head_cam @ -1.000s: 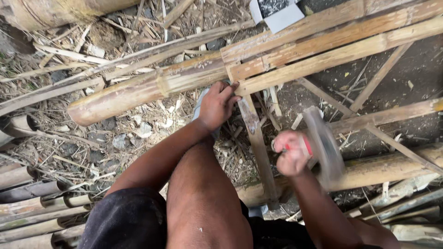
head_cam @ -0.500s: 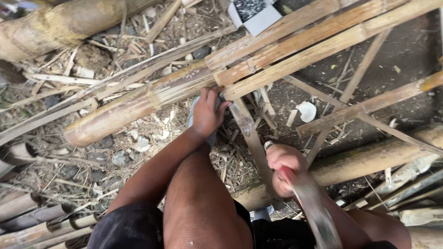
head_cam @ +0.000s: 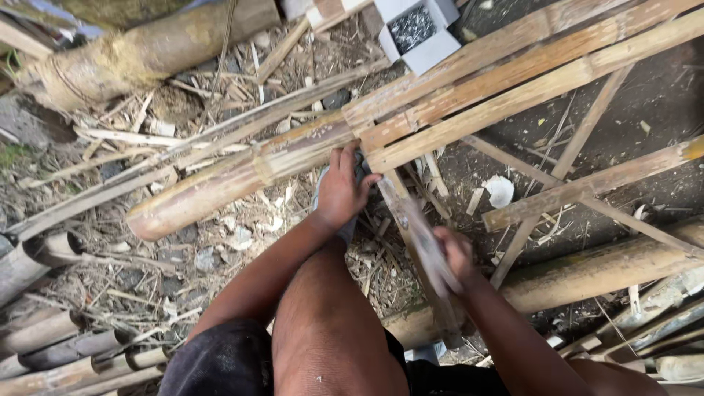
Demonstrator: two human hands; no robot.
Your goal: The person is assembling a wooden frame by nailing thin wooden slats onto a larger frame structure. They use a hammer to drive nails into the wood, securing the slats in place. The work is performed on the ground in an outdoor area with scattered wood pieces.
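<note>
My left hand (head_cam: pixel 341 192) presses on the ground-side joint where a thick bamboo pole (head_cam: pixel 235 176) meets split bamboo slats (head_cam: pixel 506 66). Its fingers rest against the upper end of a short slanted slat (head_cam: pixel 402 213) that runs down towards me. My right hand (head_cam: pixel 456 255) is closed around the handle of a hammer-like tool (head_cam: pixel 427 246). The tool is blurred by motion and lies over that slanted slat. My bare knee (head_cam: pixel 330 330) is between the two arms.
An open white box of dark nails (head_cam: pixel 415 31) sits at the top. More bamboo poles (head_cam: pixel 601 268) lie to the right and cut bamboo tubes (head_cam: pixel 44 337) at the lower left. A log (head_cam: pixel 139 51) lies top left, with chips and scraps on the dirt.
My right hand swung the tool from a raised position on the right down and left onto the slanted slat. My left hand kept its place at the joint.
</note>
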